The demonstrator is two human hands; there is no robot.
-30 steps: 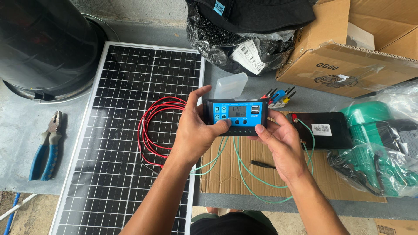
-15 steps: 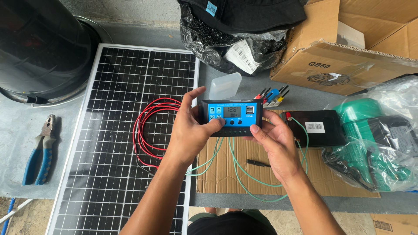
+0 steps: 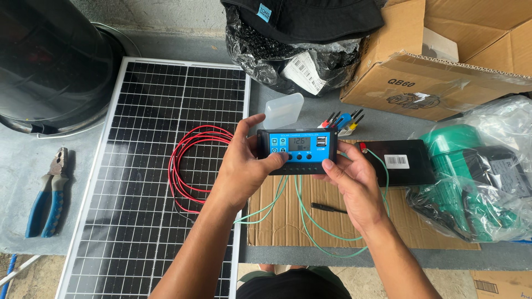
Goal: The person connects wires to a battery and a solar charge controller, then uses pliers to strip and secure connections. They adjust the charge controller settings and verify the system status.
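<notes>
Both of my hands hold a black and blue controller box (image 3: 297, 150) with a small lit screen and a row of buttons, above a flat cardboard sheet (image 3: 288, 221). My left hand (image 3: 244, 163) grips its left end, thumb on the front near the buttons. My right hand (image 3: 349, 180) holds the right lower corner, thumb on the face. Green wires (image 3: 310, 227) run down from the box's lower edge over the cardboard. A coil of red wire (image 3: 185, 166) lies on the solar panel (image 3: 138, 166) just left of my left hand.
A black battery (image 3: 399, 161) sits right of the box. Blue-handled pliers (image 3: 47, 194) lie far left. A small screwdriver (image 3: 328, 208) rests on the cardboard. A clear plastic case (image 3: 284, 109), a cardboard box (image 3: 443, 61), a black bag (image 3: 288, 61) and a bagged green device (image 3: 471, 177) ring the workspace.
The view has shifted slightly. The controller's screen now shows lit digits. My hands keep the same hold on the box.
</notes>
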